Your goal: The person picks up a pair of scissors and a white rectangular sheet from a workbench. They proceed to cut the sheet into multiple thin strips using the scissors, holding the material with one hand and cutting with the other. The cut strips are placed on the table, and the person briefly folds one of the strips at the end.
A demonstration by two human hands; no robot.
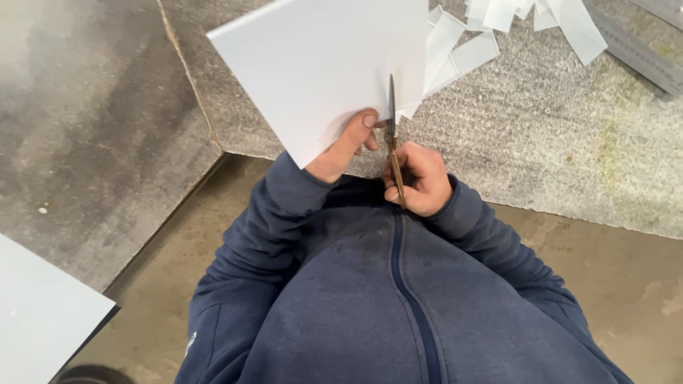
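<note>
Head view: scissors [392, 135] are gripped in the right hand [420, 178], fingers closed round the handles, long axis pointing away from the body, blade edge-on in the white sheet [320, 67]. The sheet's near edge is pinched by the left hand [348, 146], thumb on top. Cut strips [491, 28] are piled just beyond, on grey stone slabs [541, 128]; open room is seen left.

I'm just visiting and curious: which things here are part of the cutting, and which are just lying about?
In use: white sheet, scissors, left hand, right hand, cut strips.
Lying about: grey board, metal rail.
</note>
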